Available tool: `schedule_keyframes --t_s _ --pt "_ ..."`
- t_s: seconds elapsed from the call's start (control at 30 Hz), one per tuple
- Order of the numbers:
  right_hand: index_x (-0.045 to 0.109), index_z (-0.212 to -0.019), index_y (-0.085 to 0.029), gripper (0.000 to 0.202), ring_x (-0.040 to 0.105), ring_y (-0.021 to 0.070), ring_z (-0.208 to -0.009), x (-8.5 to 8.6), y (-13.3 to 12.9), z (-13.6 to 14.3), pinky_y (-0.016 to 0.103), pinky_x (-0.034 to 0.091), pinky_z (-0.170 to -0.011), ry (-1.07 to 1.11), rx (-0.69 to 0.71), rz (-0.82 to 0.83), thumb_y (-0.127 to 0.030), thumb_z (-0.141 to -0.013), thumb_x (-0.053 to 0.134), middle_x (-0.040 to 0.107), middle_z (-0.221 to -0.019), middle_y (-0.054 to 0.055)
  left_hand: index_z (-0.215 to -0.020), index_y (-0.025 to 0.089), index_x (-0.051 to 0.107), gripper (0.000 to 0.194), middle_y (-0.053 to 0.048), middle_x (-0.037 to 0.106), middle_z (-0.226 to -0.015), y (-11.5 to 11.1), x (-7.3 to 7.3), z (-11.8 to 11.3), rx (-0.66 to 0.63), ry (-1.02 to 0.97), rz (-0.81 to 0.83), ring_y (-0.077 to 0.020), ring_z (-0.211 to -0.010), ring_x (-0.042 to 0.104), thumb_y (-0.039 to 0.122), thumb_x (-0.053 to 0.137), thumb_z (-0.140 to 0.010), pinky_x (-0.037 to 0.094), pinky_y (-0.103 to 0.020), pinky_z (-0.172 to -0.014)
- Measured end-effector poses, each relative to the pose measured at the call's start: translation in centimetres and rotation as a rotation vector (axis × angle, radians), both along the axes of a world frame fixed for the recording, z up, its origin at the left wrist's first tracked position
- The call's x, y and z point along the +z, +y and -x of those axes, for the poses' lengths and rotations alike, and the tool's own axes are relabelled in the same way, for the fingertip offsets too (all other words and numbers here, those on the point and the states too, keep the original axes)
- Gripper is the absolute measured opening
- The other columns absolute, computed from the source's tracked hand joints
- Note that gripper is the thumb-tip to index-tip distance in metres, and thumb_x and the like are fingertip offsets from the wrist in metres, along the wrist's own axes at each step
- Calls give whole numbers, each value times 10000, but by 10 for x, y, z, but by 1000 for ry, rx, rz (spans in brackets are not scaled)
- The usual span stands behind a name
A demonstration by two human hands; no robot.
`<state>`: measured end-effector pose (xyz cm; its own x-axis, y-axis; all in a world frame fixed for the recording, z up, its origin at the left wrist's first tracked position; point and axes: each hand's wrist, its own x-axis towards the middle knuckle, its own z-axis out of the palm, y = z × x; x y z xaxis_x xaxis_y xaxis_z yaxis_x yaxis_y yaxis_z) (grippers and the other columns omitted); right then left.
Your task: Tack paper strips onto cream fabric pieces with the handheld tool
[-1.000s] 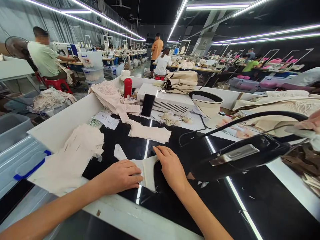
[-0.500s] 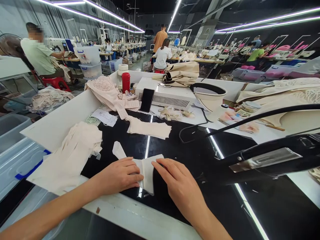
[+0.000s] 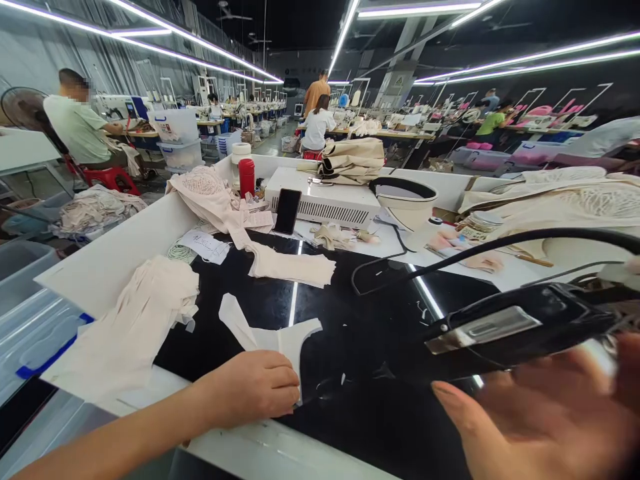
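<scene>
A pale cream cut fabric piece (image 3: 293, 339), with a narrow strip reaching up to the left, lies flat on the black table surface. My left hand (image 3: 260, 387) rests on its lower edge, fingers curled and pressed together over the cloth, covering part of it. At the lower right, my right hand (image 3: 555, 420) is smeared by motion. Its thumb stands apart from the fingers, and no item shows in it. Just above that hand is a black machine arm (image 3: 530, 320) with a shiny metal plate; whether they touch I cannot tell.
Pale fabric pieces (image 3: 145, 307) are heaped at the left. Behind lie a folded fabric strip (image 3: 295, 262), a phone (image 3: 287, 211), a red bottle (image 3: 247, 177) and a white vented box (image 3: 320, 193). A black cable (image 3: 500, 243) arches above the table's right side.
My right hand has left the fabric piece and moved right, beneath the black machine arm. My left hand is still on the fabric, its fingers now more curled. The view has shifted slightly.
</scene>
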<state>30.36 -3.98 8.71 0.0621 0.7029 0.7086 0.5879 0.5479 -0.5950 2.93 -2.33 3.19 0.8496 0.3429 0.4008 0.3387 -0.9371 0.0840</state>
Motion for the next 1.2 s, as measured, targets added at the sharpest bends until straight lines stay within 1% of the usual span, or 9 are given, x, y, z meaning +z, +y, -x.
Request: schedule_keyframes --t_s 0.03,0.1,0.23,0.37,0.47,0.63,0.8,0.97,1.2 --pt "232 -1572 -497 877 549 404 -1350 7 5 8 576 612 -896 164 -58 -37 -568 -864 744 493 -1546 50 -880 148 627 218 -51 685 -902 0 -2 -1 2 1 -17 -167 -862 649 190 518 -1064 557 -275 -897" --pt "385 -1510 -442 902 661 369 -1194 20 12 21 551 624 -877 351 -4 2 -567 -752 859 601 -1399 73 -852 160 618 218 -45 676 -870 0 -6 -2 10 -6 -46 -161 -824 642 175 532 -1052 567 -275 -859" --pt "493 -1385 -337 702 740 241 -811 28 22 34 422 645 -717 482 73 19 -401 -793 863 711 -1092 43 -817 172 597 215 -36 664 -844 -1 -14 -4 23 -47 -72 -150 -787 634 130 560 -1025 574 -268 -803" --pt "555 -1131 -261 443 701 181 -770 24 26 42 333 615 -715 491 83 74 -334 -803 843 703 -1016 25 -832 158 599 202 -26 662 -842 -2 -21 -6 38 -67 -90 -141 -794 636 50 545 -994 568 -255 -817" --pt "541 -1063 -249 419 661 153 -714 22 25 50 289 595 -655 505 90 111 -292 -786 854 686 -963 10 -845 155 608 206 -22 665 -837 -2 -24 -8 52 -79 -96 -138 -785 633 64 528 -1011 570 -253 -816" --pt "539 -1135 -271 471 640 147 -671 19 17 64 281 585 -598 613 159 99 -194 -786 846 661 -883 -20 -865 143 626 205 -27 671 -831 -2 -20 -9 76 -143 -44 -149 -786 644 123 519 -1039 571 -259 -784" --pt "482 -1380 -321 617 630 160 -676 8 8 76 312 576 -595 746 377 61 -208 -861 796 649 -878 -7 -902 146 654 223 -40 702 -884 -5 -10 -7 120 -217 101 -151 -825 658 179 505 -1064 567 -259 -825" --pt "521 -1371 -321 566 612 165 -645 -3 1 89 295 554 -523 811 536 57 -294 -879 799 635 -849 2 -917 158 673 222 -39 723 -933 -10 -8 -6 153 -292 210 -159 -865 668 207 516 -1068 562 -267 -835" --pt "533 -1367 -292 553 613 165 -660 -5 -2 97 308 563 -548 829 566 38 -299 -885 802 629 -854 3 -902 162 688 214 -37 730 -940 -10 -12 -7 188 -305 284 -170 -886 673 200 538 -1050 555 -272 -843"
